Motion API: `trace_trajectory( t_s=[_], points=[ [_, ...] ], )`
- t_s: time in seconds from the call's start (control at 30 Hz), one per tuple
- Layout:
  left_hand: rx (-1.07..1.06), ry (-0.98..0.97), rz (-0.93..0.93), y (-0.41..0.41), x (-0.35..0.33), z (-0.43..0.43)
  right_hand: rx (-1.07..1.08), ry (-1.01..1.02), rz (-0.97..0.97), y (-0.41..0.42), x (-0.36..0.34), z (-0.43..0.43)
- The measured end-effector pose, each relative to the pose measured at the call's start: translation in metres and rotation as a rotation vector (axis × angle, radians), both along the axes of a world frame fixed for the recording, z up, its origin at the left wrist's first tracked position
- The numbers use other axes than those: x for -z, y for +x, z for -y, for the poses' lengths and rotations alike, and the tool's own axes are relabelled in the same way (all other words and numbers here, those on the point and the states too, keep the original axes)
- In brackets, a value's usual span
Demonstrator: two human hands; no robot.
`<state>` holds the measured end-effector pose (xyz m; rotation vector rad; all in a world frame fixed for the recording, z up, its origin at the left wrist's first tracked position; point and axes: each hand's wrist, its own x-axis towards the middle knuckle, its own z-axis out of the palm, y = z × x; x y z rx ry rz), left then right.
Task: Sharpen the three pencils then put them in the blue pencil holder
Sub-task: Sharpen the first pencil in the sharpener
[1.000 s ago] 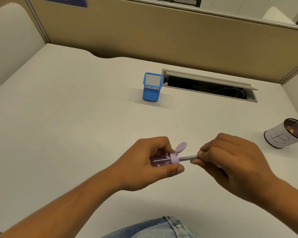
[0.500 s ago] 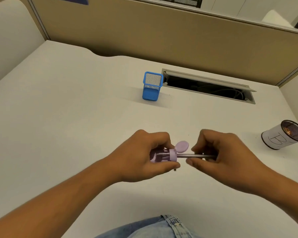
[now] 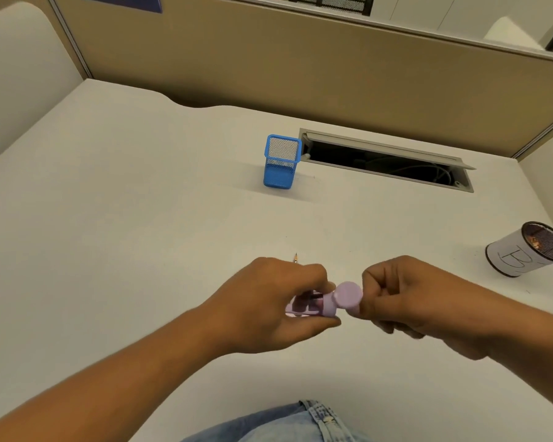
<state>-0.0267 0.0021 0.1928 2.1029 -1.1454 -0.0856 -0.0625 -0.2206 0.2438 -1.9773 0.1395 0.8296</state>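
Observation:
My left hand (image 3: 268, 301) grips a purple pencil sharpener (image 3: 313, 306) just above the desk, its round lid (image 3: 348, 293) flipped open toward the right. My right hand (image 3: 406, 298) sits curled tight against the sharpener's mouth. The pencil it held a moment ago is hidden inside the fingers. A sharpened pencil tip (image 3: 296, 258) pokes out from behind my left hand, pointing away from me; the rest of that pencil is hidden. The blue mesh pencil holder (image 3: 280, 167) stands upright farther back at the desk's centre, with nothing visible inside.
A white-wrapped mesh cup (image 3: 521, 253) marked "B" stands at the right. An open cable slot (image 3: 387, 161) lies just right of the blue holder. A tan partition wall (image 3: 300, 65) closes the desk's far side. My jeans (image 3: 284, 425) show at the bottom edge.
My right hand has moved left up against the sharpener, so the pencil shaft between the hands no longer shows. A pencil tip has come into view behind my left hand.

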Motion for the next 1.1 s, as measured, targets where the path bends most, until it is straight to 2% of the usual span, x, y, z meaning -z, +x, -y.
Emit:
trace_trajectory(
  t_s=[0.1, 0.23, 0.3, 0.4, 0.47, 0.5, 0.57, 0.63, 0.67, 0.7, 0.8, 0.9, 1.03, 1.1],
  points=[
    [-0.046, -0.081, -0.214, 0.001, -0.001, -0.002, -0.032, -0.061, 0.284, -0.006, -0.004, 0.004],
    [-0.087, -0.162, -0.407, -0.004, 0.0, 0.001, -0.298, -0.463, 0.892, -0.013, -0.004, 0.01],
    [-0.114, -0.221, -0.496, -0.005, 0.0, 0.002, -0.423, -0.62, 1.137, -0.014, 0.001, 0.01],
    [-0.117, -0.272, -0.509, -0.007, -0.001, 0.003, -0.473, -0.634, 1.335, -0.016, 0.007, 0.008],
    [-0.103, -0.247, -0.384, -0.007, -0.001, 0.003, -0.413, -0.573, 1.259, -0.021, 0.008, 0.003],
    [-0.094, -0.209, -0.283, -0.006, -0.002, 0.002, -0.323, -0.515, 1.123, -0.021, 0.01, 0.0],
    [-0.046, -0.08, -0.045, -0.003, -0.002, 0.001, -0.089, -0.242, 0.622, -0.018, 0.009, -0.005],
    [0.019, 0.027, 0.114, -0.001, 0.0, 0.001, 0.091, 0.019, 0.131, -0.012, 0.008, -0.004],
    [0.036, 0.042, 0.125, 0.0, 0.001, 0.001, 0.106, 0.066, 0.027, -0.01, 0.008, -0.001],
    [0.039, 0.035, 0.087, 0.001, 0.0, 0.001, 0.086, 0.051, 0.019, -0.009, 0.008, 0.001],
    [-0.024, -0.04, -0.196, 0.002, -0.001, -0.001, 0.019, -0.062, 0.247, -0.012, 0.003, 0.001],
    [-0.052, -0.108, -0.496, 0.0, 0.001, -0.001, -0.107, -0.282, 0.636, -0.017, 0.003, 0.004],
    [-0.021, -0.236, -0.837, -0.002, -0.002, 0.001, -0.452, -0.698, 1.16, -0.019, 0.004, 0.007],
    [0.013, -0.289, -0.96, -0.002, -0.003, 0.001, -0.506, -0.719, 1.342, -0.019, 0.006, 0.009]
  ],
)
